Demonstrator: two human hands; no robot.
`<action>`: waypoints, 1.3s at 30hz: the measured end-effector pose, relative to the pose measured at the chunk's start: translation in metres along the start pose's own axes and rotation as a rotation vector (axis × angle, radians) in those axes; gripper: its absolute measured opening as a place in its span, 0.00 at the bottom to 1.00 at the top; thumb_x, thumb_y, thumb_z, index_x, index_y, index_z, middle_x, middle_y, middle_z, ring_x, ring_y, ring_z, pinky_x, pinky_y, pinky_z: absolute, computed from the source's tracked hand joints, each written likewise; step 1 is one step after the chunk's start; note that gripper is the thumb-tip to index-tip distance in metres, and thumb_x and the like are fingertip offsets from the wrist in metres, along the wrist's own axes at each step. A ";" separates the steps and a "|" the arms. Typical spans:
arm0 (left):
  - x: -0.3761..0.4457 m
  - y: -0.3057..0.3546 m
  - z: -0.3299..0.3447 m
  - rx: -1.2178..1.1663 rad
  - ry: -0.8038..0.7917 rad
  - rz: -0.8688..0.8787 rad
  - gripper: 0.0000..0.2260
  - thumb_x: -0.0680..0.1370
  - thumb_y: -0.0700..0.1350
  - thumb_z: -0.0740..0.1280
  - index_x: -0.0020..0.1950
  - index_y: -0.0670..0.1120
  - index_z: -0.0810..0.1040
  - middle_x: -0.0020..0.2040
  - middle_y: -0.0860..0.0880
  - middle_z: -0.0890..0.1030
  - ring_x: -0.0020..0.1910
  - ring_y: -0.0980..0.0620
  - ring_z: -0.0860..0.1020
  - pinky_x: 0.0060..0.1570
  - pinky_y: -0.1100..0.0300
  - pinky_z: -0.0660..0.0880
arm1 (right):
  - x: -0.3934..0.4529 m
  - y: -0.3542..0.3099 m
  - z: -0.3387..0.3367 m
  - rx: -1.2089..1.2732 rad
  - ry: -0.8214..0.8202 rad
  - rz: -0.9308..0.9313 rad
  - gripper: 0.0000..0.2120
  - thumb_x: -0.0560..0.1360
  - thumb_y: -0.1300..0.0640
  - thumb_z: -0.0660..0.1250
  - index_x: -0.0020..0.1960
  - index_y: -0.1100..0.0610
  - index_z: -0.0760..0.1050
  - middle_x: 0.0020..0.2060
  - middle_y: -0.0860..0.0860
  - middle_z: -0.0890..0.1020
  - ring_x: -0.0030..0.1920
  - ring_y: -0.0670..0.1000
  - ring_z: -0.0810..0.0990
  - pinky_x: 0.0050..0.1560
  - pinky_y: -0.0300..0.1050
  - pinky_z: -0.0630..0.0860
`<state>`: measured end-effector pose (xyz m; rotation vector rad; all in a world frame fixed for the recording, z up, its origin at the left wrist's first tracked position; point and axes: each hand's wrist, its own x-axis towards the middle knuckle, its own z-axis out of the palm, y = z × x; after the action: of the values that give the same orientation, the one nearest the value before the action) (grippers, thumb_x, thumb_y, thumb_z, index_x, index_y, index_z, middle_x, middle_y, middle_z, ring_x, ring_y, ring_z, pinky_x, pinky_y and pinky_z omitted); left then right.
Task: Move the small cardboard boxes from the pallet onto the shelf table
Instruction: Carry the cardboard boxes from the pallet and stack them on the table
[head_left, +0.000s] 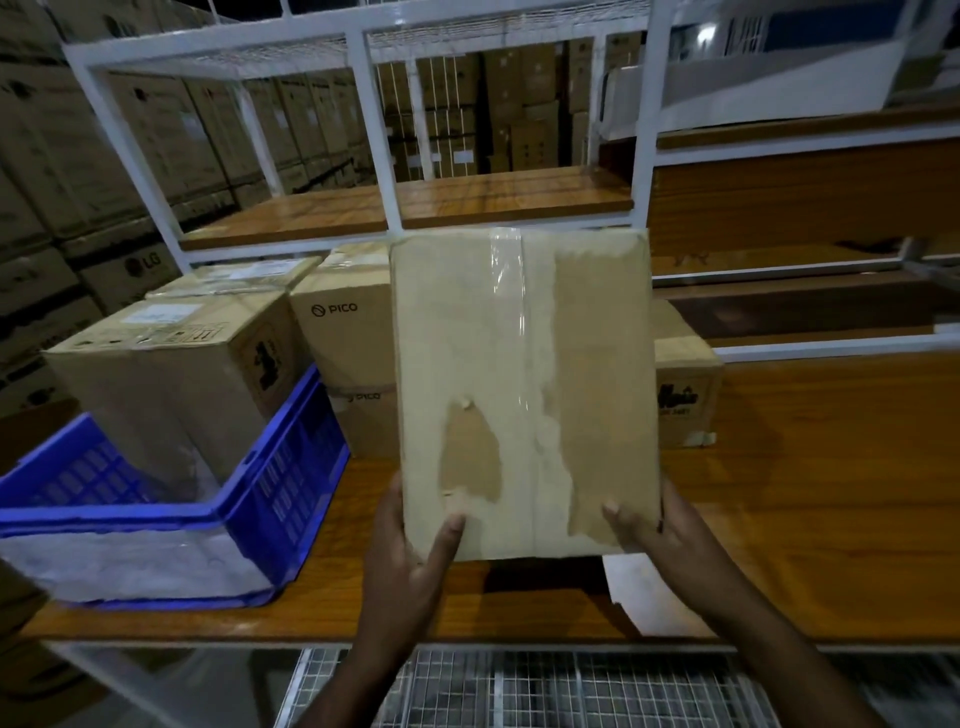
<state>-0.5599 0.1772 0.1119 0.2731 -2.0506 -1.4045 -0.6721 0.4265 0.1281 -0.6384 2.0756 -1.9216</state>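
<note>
A taped cardboard box (524, 384) with torn paper patches fills the middle of the view, held above the wooden shelf table (810, 467). My left hand (410, 561) grips its near left corner, thumb on top. My right hand (660, 535) grips the near right corner. Stacked PICO boxes (348, 338) stand on the shelf just left of the held box. Another printed box (685, 389) stands behind it on the right. The pallet is not in view.
A blue plastic crate (280, 483) lined with white wrap sits at the left of the shelf, a brown box (171, 374) behind it. A white metal frame (374, 130) carries an upper wooden shelf. Wire mesh (545, 686) lies below. Large stacked cartons fill the background.
</note>
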 end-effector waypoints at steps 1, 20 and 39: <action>-0.002 0.006 0.001 0.000 -0.010 0.033 0.32 0.73 0.63 0.71 0.74 0.55 0.68 0.64 0.60 0.78 0.63 0.59 0.78 0.55 0.65 0.78 | -0.002 -0.007 -0.004 0.036 0.026 -0.009 0.26 0.74 0.42 0.68 0.69 0.36 0.64 0.56 0.34 0.81 0.57 0.37 0.80 0.48 0.33 0.79; -0.004 0.062 0.071 0.029 -0.199 0.254 0.43 0.73 0.68 0.70 0.78 0.44 0.63 0.72 0.41 0.71 0.68 0.35 0.74 0.63 0.37 0.75 | -0.053 -0.057 -0.118 0.220 0.077 -0.219 0.46 0.67 0.67 0.68 0.79 0.42 0.57 0.70 0.51 0.75 0.69 0.56 0.75 0.64 0.56 0.76; -0.003 0.108 0.083 -0.265 -0.223 0.071 0.38 0.70 0.56 0.76 0.77 0.56 0.63 0.66 0.44 0.77 0.63 0.42 0.80 0.53 0.40 0.82 | -0.031 -0.082 -0.134 0.051 0.089 -0.175 0.55 0.58 0.47 0.81 0.76 0.32 0.55 0.64 0.43 0.78 0.61 0.45 0.80 0.53 0.46 0.82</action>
<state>-0.5882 0.2862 0.1881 -0.0712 -1.9931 -1.7033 -0.6944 0.5557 0.2195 -0.7593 2.0776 -2.1272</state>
